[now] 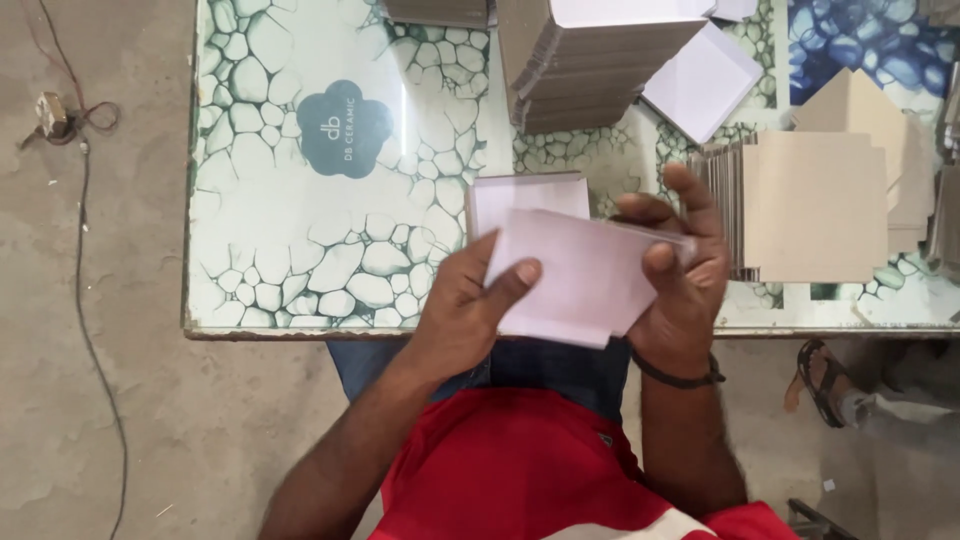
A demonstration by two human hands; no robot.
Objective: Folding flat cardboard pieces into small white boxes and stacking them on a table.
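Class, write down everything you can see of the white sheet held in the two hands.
The white sheet looks like thin card or paper, plain, flat-sided with a notched lower edge. It is tilted, held above the table's near edge. The left hand pinches its left side, thumb on top; the right hand grips its right end. A similar white piece lies behind it.

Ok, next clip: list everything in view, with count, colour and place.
white sheet: one, held in both hands at the table's near edge
white stack: one, behind the held sheet
grey-brown board stacks: several, top centre and right
white cards: a few, top right
table: one, green-white pebble pattern
cable: one, dark, floor left
sandalled foot: another person's, right
left hand: thumb on sheet
right hand: fingers around sheet's right edge, dark wristband
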